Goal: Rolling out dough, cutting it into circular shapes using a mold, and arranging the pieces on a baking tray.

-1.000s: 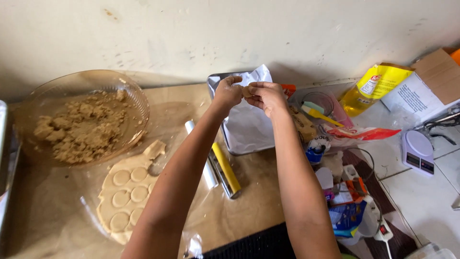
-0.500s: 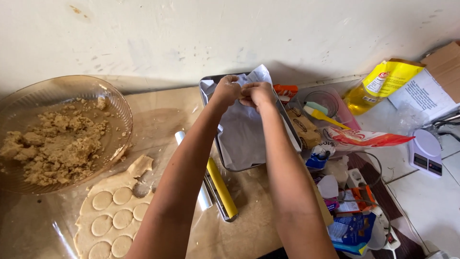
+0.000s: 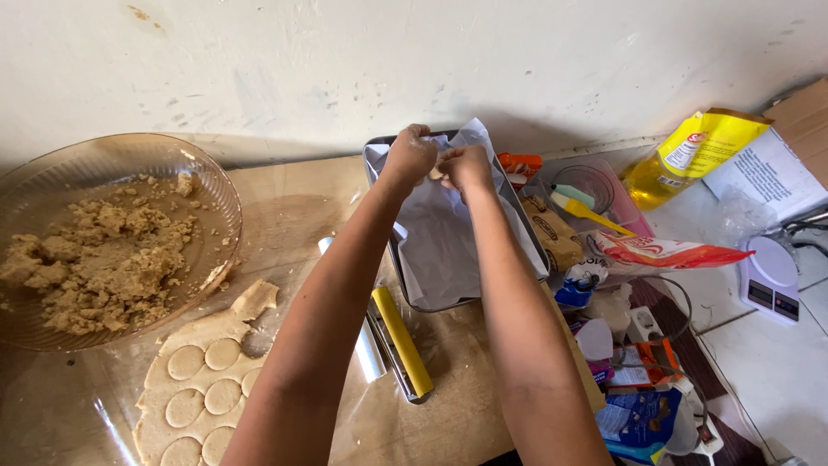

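Both my hands meet over the far end of a metal baking tray [image 3: 405,285] lined with white paper [image 3: 448,233]. My left hand [image 3: 408,157] and my right hand [image 3: 466,166] pinch a small piece of pale dough [image 3: 436,173] between their fingertips, just above the paper. A rolled sheet of dough [image 3: 203,380] with several round cut-outs lies at the lower left, under my left forearm's side. A glass bowl [image 3: 220,185] of crumbly brown dough [image 3: 103,250] stands at the left.
A yellow-and-metal foil roll box [image 3: 401,341] lies beside the tray. Right of the tray are packets, a glass with a spatula [image 3: 586,207], a yellow oil pouch [image 3: 681,155], a small white kitchen scale [image 3: 770,280] and cables. The wall [image 3: 345,60] runs close behind.
My hands have stayed together over the tray's far end with the dough piece. The view has shifted slightly, so the bowl and the tray sit further right and lower in the picture.
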